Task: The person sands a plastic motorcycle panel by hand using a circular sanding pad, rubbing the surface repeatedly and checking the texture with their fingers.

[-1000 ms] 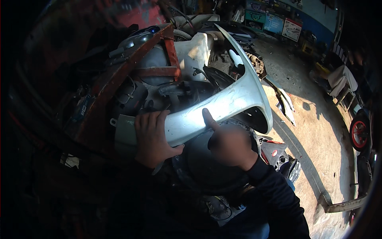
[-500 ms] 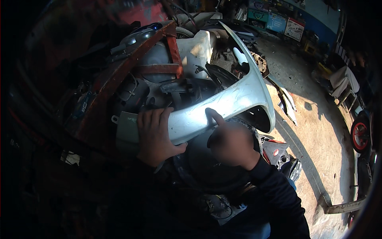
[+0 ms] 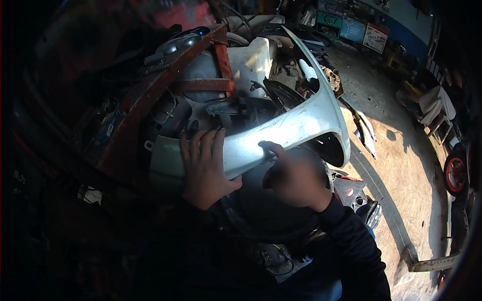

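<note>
A curved white scooter body panel (image 3: 296, 125) lies across the open frame in front of me. My left hand (image 3: 206, 168) rests flat on its left part, fingers spread and curled over the panel's upper edge. My right hand (image 3: 293, 175) is on the panel's lower middle, with the index finger stretched out and pressing on the bright surface and the other fingers folded. Behind the panel I see a rusty red frame bar (image 3: 165, 85), a white plastic tank (image 3: 256, 62) and black cables and parts.
Loose scooter panels (image 3: 364, 130) lie on the sunlit concrete floor to the right. A red-rimmed wheel (image 3: 456, 173) stands at the right edge, coloured boxes (image 3: 351, 27) at the back. Dark machine parts (image 3: 278, 258) sit below my arms. The left side is in deep shadow.
My left hand has slid a little higher on the panel, and its fingers now reach over the upper edge. The right index finger stays pressed on the panel, which has shifted slightly.
</note>
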`<state>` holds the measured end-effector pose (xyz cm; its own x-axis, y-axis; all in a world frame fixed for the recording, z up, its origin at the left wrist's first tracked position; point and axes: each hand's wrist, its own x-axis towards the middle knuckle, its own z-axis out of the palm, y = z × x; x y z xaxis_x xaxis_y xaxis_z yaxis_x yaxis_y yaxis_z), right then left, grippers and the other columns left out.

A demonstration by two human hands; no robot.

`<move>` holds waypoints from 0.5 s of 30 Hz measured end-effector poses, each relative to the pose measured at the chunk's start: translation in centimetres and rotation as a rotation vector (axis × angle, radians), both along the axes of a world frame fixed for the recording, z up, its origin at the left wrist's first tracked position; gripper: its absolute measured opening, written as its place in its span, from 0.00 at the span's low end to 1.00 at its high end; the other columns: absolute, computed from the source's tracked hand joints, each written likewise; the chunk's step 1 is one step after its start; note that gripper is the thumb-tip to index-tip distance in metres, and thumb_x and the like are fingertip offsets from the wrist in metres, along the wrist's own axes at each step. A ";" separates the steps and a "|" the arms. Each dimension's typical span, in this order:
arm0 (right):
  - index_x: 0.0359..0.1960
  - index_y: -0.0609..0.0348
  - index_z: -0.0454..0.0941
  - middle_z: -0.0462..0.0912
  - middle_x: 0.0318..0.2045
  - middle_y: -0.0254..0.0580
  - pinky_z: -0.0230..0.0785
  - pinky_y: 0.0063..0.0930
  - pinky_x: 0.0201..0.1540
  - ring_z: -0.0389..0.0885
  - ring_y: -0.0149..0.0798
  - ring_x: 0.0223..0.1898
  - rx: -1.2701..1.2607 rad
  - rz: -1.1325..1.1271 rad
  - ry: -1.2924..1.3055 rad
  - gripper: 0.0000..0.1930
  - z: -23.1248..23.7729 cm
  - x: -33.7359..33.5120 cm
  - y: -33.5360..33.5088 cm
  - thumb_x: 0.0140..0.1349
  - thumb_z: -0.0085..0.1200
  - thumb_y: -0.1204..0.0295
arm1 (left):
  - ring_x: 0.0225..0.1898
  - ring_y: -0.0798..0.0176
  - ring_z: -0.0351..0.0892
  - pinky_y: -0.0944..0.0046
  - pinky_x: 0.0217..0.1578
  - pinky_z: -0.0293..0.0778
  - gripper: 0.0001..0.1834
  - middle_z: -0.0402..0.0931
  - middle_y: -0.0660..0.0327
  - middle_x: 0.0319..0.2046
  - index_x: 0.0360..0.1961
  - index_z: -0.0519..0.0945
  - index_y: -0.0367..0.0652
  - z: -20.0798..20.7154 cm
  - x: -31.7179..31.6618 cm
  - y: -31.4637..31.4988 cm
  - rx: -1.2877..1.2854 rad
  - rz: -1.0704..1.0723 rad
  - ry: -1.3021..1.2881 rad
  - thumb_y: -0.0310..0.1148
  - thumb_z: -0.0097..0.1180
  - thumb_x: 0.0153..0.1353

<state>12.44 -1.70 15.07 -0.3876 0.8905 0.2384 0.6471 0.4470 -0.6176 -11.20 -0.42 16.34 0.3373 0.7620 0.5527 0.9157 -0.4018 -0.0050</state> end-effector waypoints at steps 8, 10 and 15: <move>0.69 0.51 0.57 0.88 0.29 0.46 0.76 0.49 0.43 0.85 0.59 0.35 -0.086 0.005 0.287 0.42 -0.4 0.2 0.9 0.48 0.58 0.78 | 0.66 0.51 0.61 0.27 0.69 0.42 0.54 0.67 0.56 0.58 0.65 0.65 0.44 -0.5 1.1 0.3 -0.007 0.076 0.036 0.46 0.78 0.35; 0.68 0.52 0.57 0.88 0.30 0.46 0.76 0.48 0.43 0.85 0.58 0.36 -0.057 0.020 0.222 0.41 -0.5 -0.3 0.7 0.48 0.58 0.79 | 0.65 0.54 0.62 0.29 0.70 0.41 0.53 0.67 0.57 0.57 0.64 0.66 0.45 -0.9 1.7 0.5 -0.005 0.060 0.031 0.45 0.77 0.34; 0.67 0.53 0.59 0.88 0.30 0.45 0.75 0.46 0.43 0.86 0.56 0.36 -0.075 -0.093 0.303 0.41 0.6 0.6 1.4 0.48 0.59 0.79 | 0.62 0.54 0.65 0.35 0.70 0.45 0.51 0.69 0.58 0.55 0.63 0.67 0.45 -0.7 1.7 0.7 0.019 0.050 0.021 0.44 0.77 0.35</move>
<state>13.04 -0.31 15.63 -0.2253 0.9381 0.2632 0.4643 0.3408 -0.8175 -9.47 0.25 15.66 0.3108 0.7677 0.5604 0.9342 -0.3553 -0.0313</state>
